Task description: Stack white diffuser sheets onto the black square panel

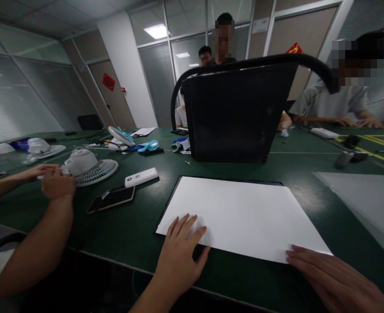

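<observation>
A large white sheet of paper (244,213) lies on a thin dark board, whose edge (280,184) shows along the back and left. On the sheet's near left part rests my left hand (183,250), fingers spread and flat, the thumb by the front edge. My right hand (329,271) lies at the near right corner, fingers stretched out side by side and touching the paper. Neither hand grips anything that I can see.
Behind the paper stands a black container (234,117) with a curved black tube. To the left lie a phone (111,199) and a white device (141,177); a co-worker's hands (57,178) hold a fan part (91,167). Translucent sheets (368,195) lie at right.
</observation>
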Available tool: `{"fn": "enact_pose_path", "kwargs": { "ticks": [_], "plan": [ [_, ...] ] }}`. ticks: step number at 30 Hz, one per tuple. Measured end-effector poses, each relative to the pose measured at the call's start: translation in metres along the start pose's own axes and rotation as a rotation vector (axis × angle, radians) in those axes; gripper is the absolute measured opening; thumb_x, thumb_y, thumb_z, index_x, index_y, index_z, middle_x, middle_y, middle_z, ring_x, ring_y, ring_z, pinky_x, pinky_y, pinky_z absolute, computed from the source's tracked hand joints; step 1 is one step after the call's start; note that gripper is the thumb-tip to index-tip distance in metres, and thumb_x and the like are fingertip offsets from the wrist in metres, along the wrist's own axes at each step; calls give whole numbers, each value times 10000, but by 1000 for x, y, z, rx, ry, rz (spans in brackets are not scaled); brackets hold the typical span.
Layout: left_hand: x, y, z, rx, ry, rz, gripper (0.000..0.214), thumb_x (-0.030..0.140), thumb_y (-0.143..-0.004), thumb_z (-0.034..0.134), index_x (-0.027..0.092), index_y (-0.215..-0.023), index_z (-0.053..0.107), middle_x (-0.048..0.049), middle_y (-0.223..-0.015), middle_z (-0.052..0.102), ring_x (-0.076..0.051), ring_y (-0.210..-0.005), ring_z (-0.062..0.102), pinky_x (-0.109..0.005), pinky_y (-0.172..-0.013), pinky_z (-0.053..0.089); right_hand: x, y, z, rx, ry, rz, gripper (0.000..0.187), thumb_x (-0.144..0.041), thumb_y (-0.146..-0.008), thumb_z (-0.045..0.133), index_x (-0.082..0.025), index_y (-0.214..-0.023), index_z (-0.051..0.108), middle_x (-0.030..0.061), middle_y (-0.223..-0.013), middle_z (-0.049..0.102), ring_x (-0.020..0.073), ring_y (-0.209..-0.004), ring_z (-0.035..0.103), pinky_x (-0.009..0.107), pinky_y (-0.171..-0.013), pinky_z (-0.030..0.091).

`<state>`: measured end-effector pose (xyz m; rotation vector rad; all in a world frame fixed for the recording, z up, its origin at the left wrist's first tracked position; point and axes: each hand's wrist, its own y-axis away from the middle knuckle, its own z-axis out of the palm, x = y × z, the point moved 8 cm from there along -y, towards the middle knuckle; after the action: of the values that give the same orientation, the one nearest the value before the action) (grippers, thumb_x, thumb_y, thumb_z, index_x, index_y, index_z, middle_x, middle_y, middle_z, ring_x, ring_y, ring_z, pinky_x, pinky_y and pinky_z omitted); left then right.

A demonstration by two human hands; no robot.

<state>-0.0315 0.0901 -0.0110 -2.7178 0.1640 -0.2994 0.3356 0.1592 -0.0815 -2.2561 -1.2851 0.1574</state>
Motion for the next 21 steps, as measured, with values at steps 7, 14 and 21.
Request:
{"fn": "enact_pose_path", "kwargs": {
  "ticks": [7,14,21],
  "plan": [
    [-10,1,7,-51,46,-114,398,395,-963,756,263,-1334,809,-160,-1534,724,-442,-1480,624,-784,-1274,412,-6,-23,-12,14,-30,-9,495,-292,-1104,473,-393,-1559,640,-22,-1577,568,257,-1260,702,380,-984,686],
    [-13,1,10,-63,70,-138,440,408,-962,762,277,-1381,790,-146,-1572,702,-435,-1511,597,-773,-1295,382,-4,-29,-9,-34,-80,43,492,-344,-1125,477,-404,-1598,600,-9,-1624,518,291,-1325,662,409,-1014,671],
    [-14,0,9,-78,111,-168,445,422,-951,782,285,-1374,799,-140,-1575,700,-446,-1516,588,-771,-1312,350,24,27,-6,-64,1,83,697,-458,-1105,510,-359,-1767,315,84,-1673,463,415,-1437,556,694,-1012,666]
  ]
}}
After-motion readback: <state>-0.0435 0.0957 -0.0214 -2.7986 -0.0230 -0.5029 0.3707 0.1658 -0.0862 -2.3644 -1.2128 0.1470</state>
